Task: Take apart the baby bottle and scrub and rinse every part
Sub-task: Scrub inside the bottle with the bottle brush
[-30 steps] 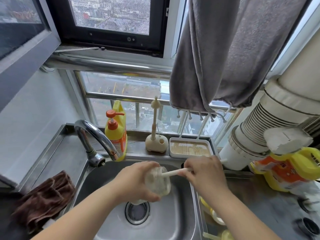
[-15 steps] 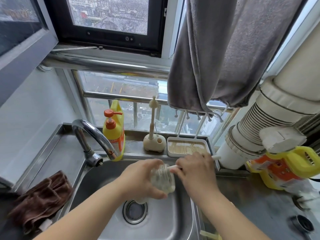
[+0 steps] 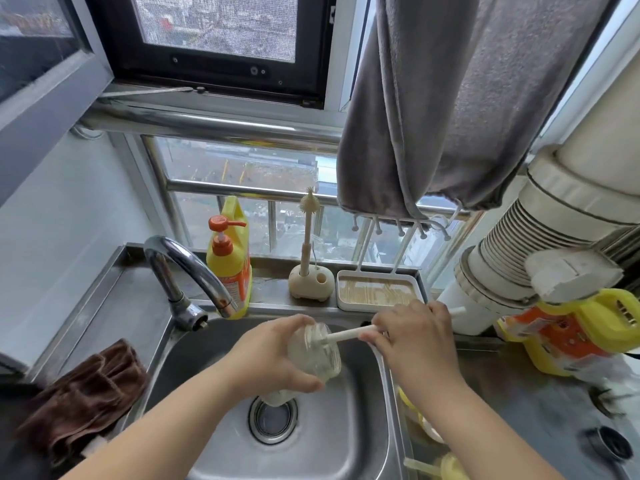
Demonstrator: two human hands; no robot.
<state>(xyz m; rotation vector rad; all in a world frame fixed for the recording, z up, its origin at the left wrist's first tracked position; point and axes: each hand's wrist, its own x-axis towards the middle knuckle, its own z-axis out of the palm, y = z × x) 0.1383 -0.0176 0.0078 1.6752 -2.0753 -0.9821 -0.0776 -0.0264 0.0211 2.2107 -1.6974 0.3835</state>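
Scrubbing is what's going on here: the clear baby bottle (image 3: 313,355) is held tilted over the sink (image 3: 346,445), mouth aimed up and to the right, base hanging just above the drain (image 3: 273,419). The left hand (image 3: 273,355) is wrapped round the bottle body, thumb underneath and fingers over the top, so that grip is full of bottle. A white brush handle (image 3: 349,334) goes straight into the bottle's mouth, and the right hand (image 3: 412,337) pinches that handle between curled fingers, with the far end of the handle poking out past the knuckles. The bristle end is inside the bottle and too blurry to make out.

Around it: a curved chrome faucet (image 3: 187,268) at the sink's back left, no water visibly running. A yellow soap bottle with an orange pump (image 3: 228,261) stands right behind the spout. Next along the ledge is a small brush standing upright in a cream holder (image 3: 310,275), then a white tray (image 3: 377,289). A brown cloth (image 3: 83,396) lies bunched on the bench left of the sink. A grey towel (image 3: 467,98) hangs above, and a yellow jug (image 3: 571,334) sits on the right bench. Some pale yellow bits (image 3: 446,465) lie just right of the sink, can't tell what.
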